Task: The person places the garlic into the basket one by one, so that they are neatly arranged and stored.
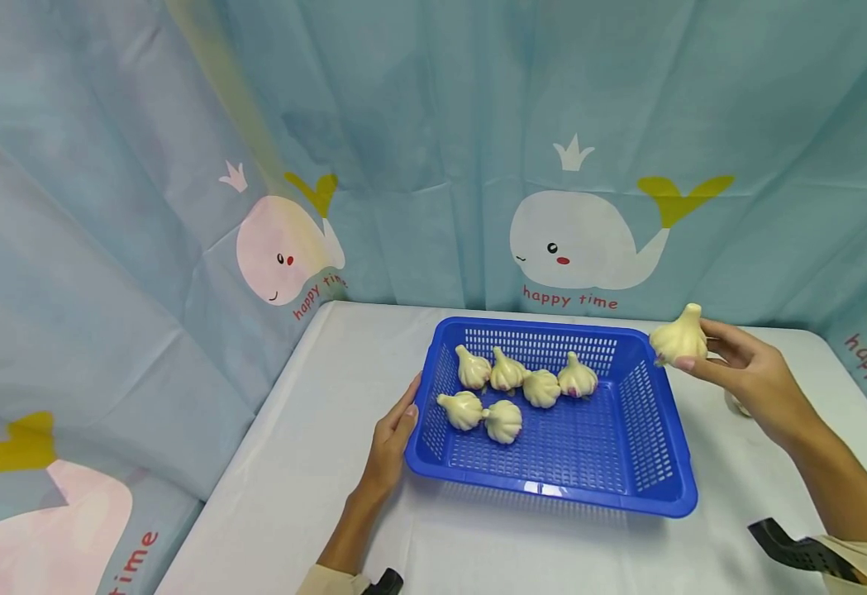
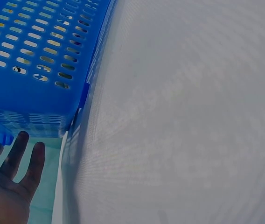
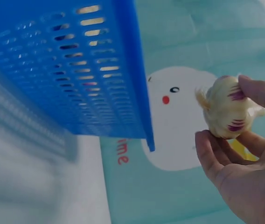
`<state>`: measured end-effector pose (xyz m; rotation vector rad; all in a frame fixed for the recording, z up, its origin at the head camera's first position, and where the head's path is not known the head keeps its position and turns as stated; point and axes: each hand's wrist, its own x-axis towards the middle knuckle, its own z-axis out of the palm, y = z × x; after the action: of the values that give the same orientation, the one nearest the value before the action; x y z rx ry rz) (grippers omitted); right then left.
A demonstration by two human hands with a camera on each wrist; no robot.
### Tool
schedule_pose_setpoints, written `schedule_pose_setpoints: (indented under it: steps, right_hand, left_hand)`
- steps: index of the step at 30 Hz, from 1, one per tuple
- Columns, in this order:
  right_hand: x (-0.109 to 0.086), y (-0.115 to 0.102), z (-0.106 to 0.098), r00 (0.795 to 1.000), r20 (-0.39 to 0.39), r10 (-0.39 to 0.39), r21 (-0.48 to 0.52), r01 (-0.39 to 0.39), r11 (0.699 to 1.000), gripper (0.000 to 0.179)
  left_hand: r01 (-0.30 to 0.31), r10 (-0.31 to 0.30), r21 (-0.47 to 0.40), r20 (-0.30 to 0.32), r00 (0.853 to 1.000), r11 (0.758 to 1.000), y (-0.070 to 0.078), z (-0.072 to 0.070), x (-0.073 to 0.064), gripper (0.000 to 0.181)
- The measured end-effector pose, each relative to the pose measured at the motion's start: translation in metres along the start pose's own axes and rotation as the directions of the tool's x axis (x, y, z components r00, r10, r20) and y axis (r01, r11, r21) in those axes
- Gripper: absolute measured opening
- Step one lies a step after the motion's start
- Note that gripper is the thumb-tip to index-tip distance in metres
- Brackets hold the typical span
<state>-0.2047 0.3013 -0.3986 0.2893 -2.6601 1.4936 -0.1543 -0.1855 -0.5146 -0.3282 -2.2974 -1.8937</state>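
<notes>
A blue plastic basket (image 1: 552, 487) with slotted walls holds several garlic bulbs (image 1: 503, 421), grouped toward its left and back. My left hand (image 1: 387, 446) holds the basket's left rim with the thumb at the edge; in the left wrist view some of its fingers (image 2: 35, 168) stick out below the rim. Beyond the basket's back right corner, my right hand (image 1: 756, 380) pinches a garlic bulb (image 1: 680, 337) between thumb and fingers, its stem pointing up. From the right wrist view, the purple-streaked base of this held bulb (image 3: 228, 107) shows.
On the white-covered table (image 1: 314, 388), another pale bulb (image 1: 736, 404) lies mostly hidden behind my right hand. A blue curtain (image 1: 418, 149) printed with whales stands behind the table and along its sides.
</notes>
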Motion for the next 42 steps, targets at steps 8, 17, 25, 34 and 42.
schedule_pose_setpoints:
  steps: [8,17,25,34,42]
  right_hand:
    - [0.005,-0.012,0.003,1.0,0.002,-0.013,-0.028,0.013,1.0,0.074]
    - [0.014,-0.028,0.011,0.995,0.03,-0.094,0.044,0.092,0.995,0.07]
    - [0.021,-0.041,0.019,0.989,0.059,-0.136,0.082,0.131,0.988,0.064]
    - [0.027,-0.048,0.028,0.989,0.075,-0.128,0.059,0.123,0.991,0.066]
    - [0.033,-0.053,0.037,0.99,0.097,-0.101,0.093,0.092,0.991,0.065]
  left_hand:
    - [-0.001,0.001,-0.007,0.0,1.0,1.0,0.0,0.0,0.0,0.05]
    - [0.001,-0.001,-0.009,-0.003,1.0,1.0,0.0,0.001,0.0,0.05]
    - [0.0,0.0,-0.013,-0.006,1.0,1.0,0.0,0.001,0.0,0.05]
    - [0.002,-0.002,-0.013,-0.006,1.0,1.0,0.0,0.001,0.0,0.05]
    - [0.003,-0.003,-0.004,-0.008,1.0,1.0,0.0,0.001,0.0,0.05]
